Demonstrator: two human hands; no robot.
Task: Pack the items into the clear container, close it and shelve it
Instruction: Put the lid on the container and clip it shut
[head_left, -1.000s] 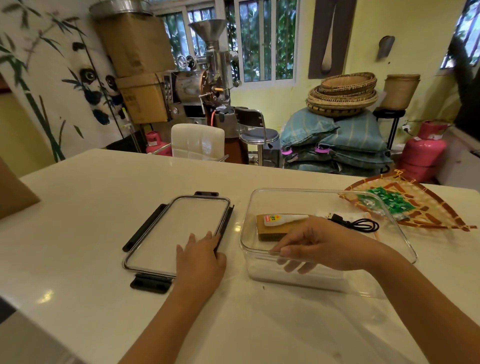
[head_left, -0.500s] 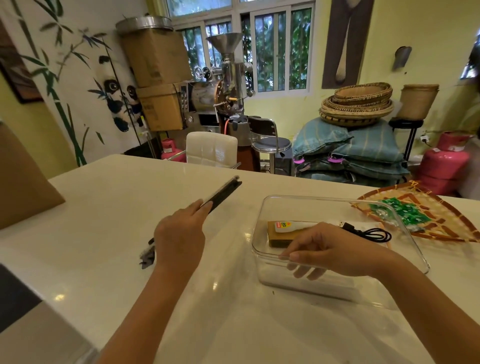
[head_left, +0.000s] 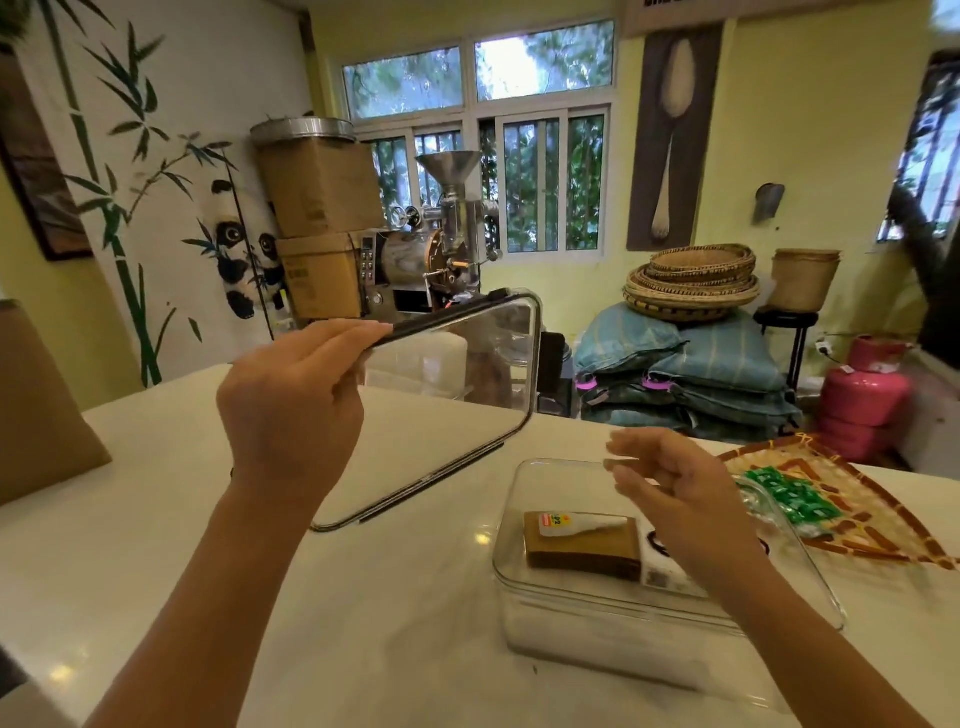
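White tabletop (head_left: 156, 561) carries the work. Left hand (head_left: 291, 400) grips the clear lid (head_left: 467, 384) by its near end, holding it tilted in the air above the tabletop. Right hand (head_left: 680, 488) hovers with loosely curled fingers, holding nothing, over the clear container (head_left: 571, 618) near the right edge. Inside lie a brown block (head_left: 582, 548) and 1 glue tube (head_left: 576, 522).

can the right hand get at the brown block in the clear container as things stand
Probably yes. The clear container is open on top, since the left hand holds the lid up and off to the side. The right hand hovers over it, empty, with the brown block uncovered below.
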